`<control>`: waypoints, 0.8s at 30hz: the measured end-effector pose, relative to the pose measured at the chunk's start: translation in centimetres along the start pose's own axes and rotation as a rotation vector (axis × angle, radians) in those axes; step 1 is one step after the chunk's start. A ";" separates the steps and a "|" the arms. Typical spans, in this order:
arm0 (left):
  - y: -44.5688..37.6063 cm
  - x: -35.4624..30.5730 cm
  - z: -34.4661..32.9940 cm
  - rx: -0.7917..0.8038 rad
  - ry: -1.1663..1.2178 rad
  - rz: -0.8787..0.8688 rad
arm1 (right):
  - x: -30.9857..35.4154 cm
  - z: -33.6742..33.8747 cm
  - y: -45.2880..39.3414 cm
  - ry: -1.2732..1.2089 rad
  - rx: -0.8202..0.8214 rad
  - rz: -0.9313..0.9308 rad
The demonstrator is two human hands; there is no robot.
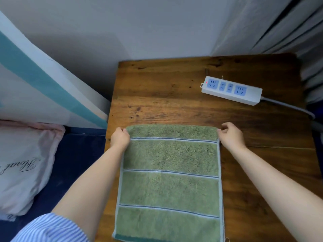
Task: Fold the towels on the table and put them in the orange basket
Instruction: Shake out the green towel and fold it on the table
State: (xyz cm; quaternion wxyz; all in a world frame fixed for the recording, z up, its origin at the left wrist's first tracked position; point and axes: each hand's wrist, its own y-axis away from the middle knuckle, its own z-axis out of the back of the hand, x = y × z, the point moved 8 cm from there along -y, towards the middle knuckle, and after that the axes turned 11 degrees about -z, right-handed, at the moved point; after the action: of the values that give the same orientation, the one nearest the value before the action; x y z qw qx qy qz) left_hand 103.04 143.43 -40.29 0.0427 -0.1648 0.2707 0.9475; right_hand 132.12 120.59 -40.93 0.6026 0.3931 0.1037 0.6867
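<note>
Green terry towel with thin blue-and-white stripes lies flat on the dark brown wooden table, spread lengthwise from the near edge of the table towards the middle, closer to the table's left side. Both bare forearms reach forward along its long edges, one on each side, so that the hands meet the two far corners. The left hand sits knuckles-up at the far left corner, fingers curled down, with the fingertips closed on the corner of the cloth. The right hand is at the far right corner, wrist slightly raised, thumb and curled fingers pinching the towel's edge right at the corner. A blue-and-white striped sleeve shows at the left upper arm.

The towel looks smooth, with no clear wrinkles; three stripe bands cross its width, a pale border runs down each long side, and a darker green band marks the near end. Its far edge appears rounded and thick, like a fold, though this cannot be told for certain.

A white power strip with blue sockets lies on the far right part of the table, well apart from the towel, its grey cable running off to the right. Left of the table, a pale pink pillow with dark script lettering rests on dark blue fabric.
</note>
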 end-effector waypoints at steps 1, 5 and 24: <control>-0.2 -0.1 -0.2 -0.023 0.014 0.015 | 0.1 0.0 -0.3 -0.007 -0.007 0.002; 0.2 -0.2 0.0 -0.167 0.169 0.063 | 0.0 0.3 -0.6 -0.061 -0.052 0.017; -1.3 2.6 0.4 -0.357 0.614 0.162 | -0.2 0.1 -0.8 0.013 -0.219 0.111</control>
State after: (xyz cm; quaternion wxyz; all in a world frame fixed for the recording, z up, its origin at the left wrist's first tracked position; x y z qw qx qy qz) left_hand 100.72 144.77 -41.49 -0.1454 -0.4246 0.1133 0.8864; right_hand 132.80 120.52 -41.42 0.6024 0.3255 0.0100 0.7287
